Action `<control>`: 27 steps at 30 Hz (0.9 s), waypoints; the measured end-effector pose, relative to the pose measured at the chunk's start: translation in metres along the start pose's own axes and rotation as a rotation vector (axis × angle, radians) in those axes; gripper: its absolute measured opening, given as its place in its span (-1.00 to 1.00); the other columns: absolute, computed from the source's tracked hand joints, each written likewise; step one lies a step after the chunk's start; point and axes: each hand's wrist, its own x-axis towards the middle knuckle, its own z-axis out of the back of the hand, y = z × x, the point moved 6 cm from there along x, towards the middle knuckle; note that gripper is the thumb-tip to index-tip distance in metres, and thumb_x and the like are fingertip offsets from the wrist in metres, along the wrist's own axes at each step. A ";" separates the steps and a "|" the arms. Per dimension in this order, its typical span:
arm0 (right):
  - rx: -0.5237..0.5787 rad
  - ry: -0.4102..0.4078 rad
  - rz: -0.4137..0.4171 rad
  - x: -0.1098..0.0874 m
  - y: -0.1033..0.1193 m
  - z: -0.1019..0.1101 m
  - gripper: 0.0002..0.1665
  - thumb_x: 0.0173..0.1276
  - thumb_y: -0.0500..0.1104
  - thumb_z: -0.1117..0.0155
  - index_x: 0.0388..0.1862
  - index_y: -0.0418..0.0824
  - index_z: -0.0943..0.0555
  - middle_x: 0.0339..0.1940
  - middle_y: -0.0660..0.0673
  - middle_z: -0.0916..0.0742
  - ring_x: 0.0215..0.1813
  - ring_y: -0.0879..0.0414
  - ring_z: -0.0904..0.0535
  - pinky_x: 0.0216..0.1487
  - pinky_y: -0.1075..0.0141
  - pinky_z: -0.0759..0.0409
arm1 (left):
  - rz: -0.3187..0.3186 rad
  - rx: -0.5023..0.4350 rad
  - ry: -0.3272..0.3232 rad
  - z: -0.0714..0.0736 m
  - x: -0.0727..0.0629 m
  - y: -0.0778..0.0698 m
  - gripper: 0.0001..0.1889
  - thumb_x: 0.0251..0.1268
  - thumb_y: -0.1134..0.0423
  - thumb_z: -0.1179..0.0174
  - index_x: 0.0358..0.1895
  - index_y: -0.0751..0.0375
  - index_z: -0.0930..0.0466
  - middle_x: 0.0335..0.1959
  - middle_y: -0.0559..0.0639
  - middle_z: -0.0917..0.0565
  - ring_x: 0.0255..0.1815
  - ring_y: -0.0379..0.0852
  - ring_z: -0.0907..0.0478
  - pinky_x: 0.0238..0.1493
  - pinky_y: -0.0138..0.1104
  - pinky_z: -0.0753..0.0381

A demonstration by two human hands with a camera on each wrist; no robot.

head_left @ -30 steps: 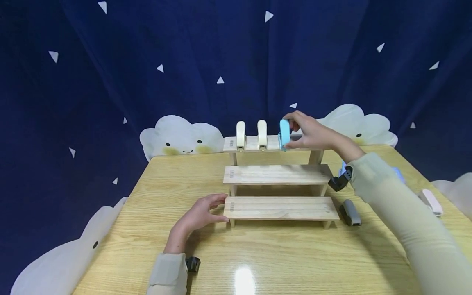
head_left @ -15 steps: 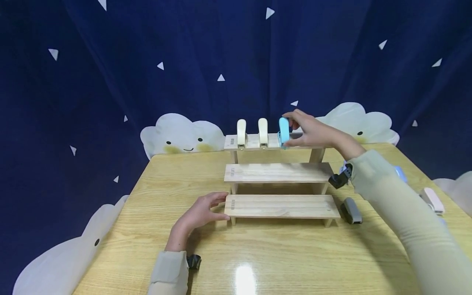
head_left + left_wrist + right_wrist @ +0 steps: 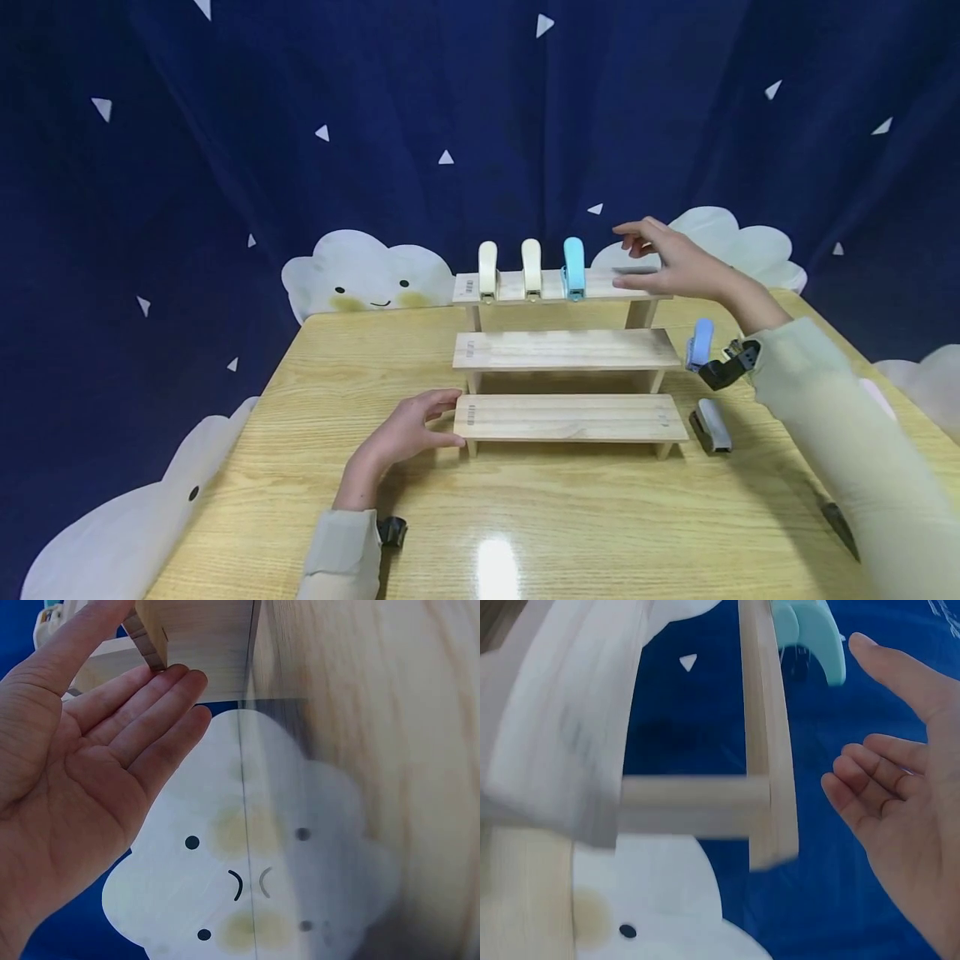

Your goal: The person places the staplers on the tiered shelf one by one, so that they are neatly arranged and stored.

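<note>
Three staplers stand side by side on the top tier of a wooden stepped rack (image 3: pixel 562 352): a cream stapler (image 3: pixel 488 271), a second cream stapler (image 3: pixel 532 268) and a turquoise stapler (image 3: pixel 573 268). My right hand (image 3: pixel 682 262) hovers over the top tier's right end, apart from the turquoise stapler, holding nothing. In the right wrist view its thumb and fingers are spread beside that turquoise stapler (image 3: pixel 810 637). At the left end of the lowest tier, my left hand (image 3: pixel 408 429) rests its fingertips against the board's edge; the left wrist view shows its fingers (image 3: pixel 161 712) nearly straight.
Right of the rack, a blue stapler (image 3: pixel 701 343) and a grey stapler (image 3: pixel 711 427) lie on the wooden table (image 3: pixel 600 517). A dark object (image 3: pixel 838 527) and a pink object (image 3: pixel 877 398) are partly covered by the right sleeve. A dark blue curtain (image 3: pixel 375 100) hangs behind.
My right hand has let go of the turquoise stapler and moved right, away from it. The stapler stays on the top tier. The left hand keeps its place.
</note>
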 end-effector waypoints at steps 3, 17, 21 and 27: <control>-0.001 -0.035 -0.002 -0.011 -0.009 0.007 -0.22 0.25 -0.11 -0.42 0.38 -0.30 -0.34 0.00 -0.15 -0.54 0.04 0.06 -0.47 0.12 0.39 -0.45 | 0.002 -0.003 -0.001 0.000 0.000 0.000 -0.18 0.07 0.18 -0.46 0.43 0.20 -0.31 0.41 0.17 -0.42 0.42 0.17 -0.40 0.45 -0.01 -0.39; 0.125 -0.130 -0.137 -0.073 -0.072 0.013 -0.27 0.30 -0.23 -0.36 0.39 -0.34 -0.31 0.04 -0.18 -0.50 -0.05 0.45 -0.37 -0.02 0.77 -0.29 | 0.001 -0.006 0.000 0.000 -0.002 -0.001 -0.20 0.08 0.20 -0.46 0.42 0.25 -0.31 0.40 0.19 -0.44 0.41 0.19 -0.40 0.43 0.01 -0.42; 0.114 -0.109 -0.191 -0.087 -0.092 0.005 -0.25 0.32 -0.16 -0.35 0.40 -0.36 -0.29 0.07 -0.23 -0.51 -0.04 0.46 -0.34 -0.03 0.76 -0.28 | -0.008 -0.012 0.002 0.001 -0.001 -0.001 -0.20 0.09 0.20 -0.45 0.42 0.26 -0.31 0.40 0.21 -0.43 0.41 0.20 -0.40 0.42 0.00 -0.43; 0.074 -0.060 -0.242 -0.101 -0.114 -0.009 -0.21 0.29 -0.11 -0.38 0.36 -0.41 -0.28 0.11 -0.35 -0.50 0.06 0.06 -0.40 -0.05 0.69 -0.32 | -0.020 -0.017 0.009 -0.001 0.000 -0.001 -0.19 0.09 0.18 -0.45 0.43 0.24 -0.30 0.41 0.20 -0.43 0.41 0.20 -0.40 0.42 0.00 -0.44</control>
